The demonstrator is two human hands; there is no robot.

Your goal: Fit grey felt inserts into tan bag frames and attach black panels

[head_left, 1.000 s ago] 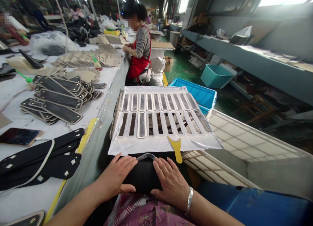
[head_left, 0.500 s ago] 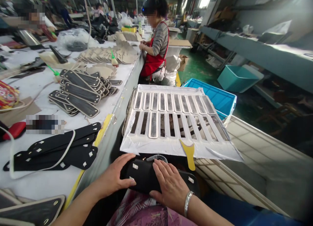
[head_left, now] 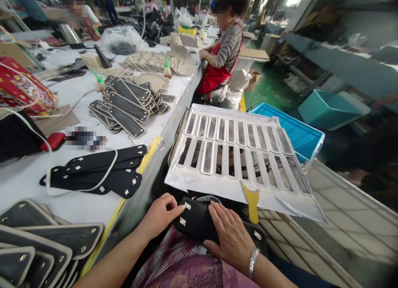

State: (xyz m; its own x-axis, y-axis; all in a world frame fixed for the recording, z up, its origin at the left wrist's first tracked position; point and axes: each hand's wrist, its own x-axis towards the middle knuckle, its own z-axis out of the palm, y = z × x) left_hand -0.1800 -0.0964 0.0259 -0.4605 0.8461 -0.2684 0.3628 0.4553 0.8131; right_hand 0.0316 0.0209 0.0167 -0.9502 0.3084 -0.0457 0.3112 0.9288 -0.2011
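Note:
A black leather piece (head_left: pixel 199 223) with small white tabs lies across my lap. My left hand (head_left: pixel 161 215) pinches its left end, fingers curled on the edge. My right hand (head_left: pixel 230 234) lies flat on top of it, fingers spread, pressing it down; a silver bangle is on that wrist. Just beyond my hands stands a white slotted template tray (head_left: pixel 217 184) holding several grey strips, with a yellow scraper (head_left: pixel 252 201) on its near edge.
On the white table (head_left: pixel 27 176) to my left lie black tabbed pieces (head_left: pixel 99 172), a stack of dark strips (head_left: pixel 127 105), glue bottles and a red bag (head_left: pixel 21 89). A person in a red apron (head_left: pixel 222 59) works further along. Blue bins (head_left: pixel 298 134) stand on the right.
The view has swung to the left. My left hand has slid to the end of the black piece and closed on it; the piece now shows its white tabs.

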